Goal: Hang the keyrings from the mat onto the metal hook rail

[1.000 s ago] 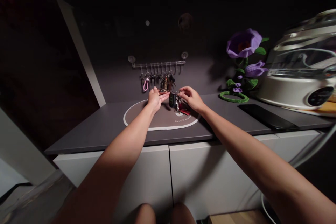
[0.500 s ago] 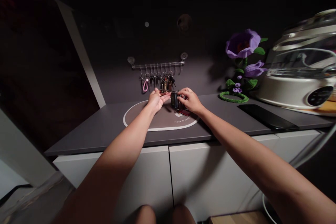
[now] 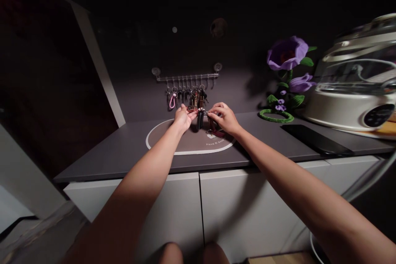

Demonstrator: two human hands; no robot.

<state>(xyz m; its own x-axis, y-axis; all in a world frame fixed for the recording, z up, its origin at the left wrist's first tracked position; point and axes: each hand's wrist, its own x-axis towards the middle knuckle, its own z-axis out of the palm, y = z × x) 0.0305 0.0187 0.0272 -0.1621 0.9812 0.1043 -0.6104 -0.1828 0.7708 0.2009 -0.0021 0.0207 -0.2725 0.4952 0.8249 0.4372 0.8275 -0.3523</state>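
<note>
Over the oval mat [image 3: 165,139], my left hand [image 3: 183,119] is palm up, its fingers closed on a reddish-brown key strap [image 3: 192,109]. From the strap's metal end a black car key fob [image 3: 200,121] hangs, turned nearly edge-on between my hands. My right hand [image 3: 225,116] pinches a small metal ring beside the fob, thumb against fingertips. Below that hand a dark red tag [image 3: 218,133] is near the mat's surface; whether it hangs from the ring or rests there, I cannot tell. Behind my hands, several keys [image 3: 185,93] hang on a clear hook rack [image 3: 188,76].
A purple flower ornament [image 3: 287,53] with a green ring base stands on the dark counter [image 3: 102,148] to the right. Beside it lie a black phone [image 3: 314,138] and a white appliance with a clear cover [image 3: 346,99]. White cabinet doors [image 3: 247,206] are below.
The black fob has shifted left towards my left hand and turned from its broad face to its edge. My right fingertips have moved slightly left. The view has shifted a little.
</note>
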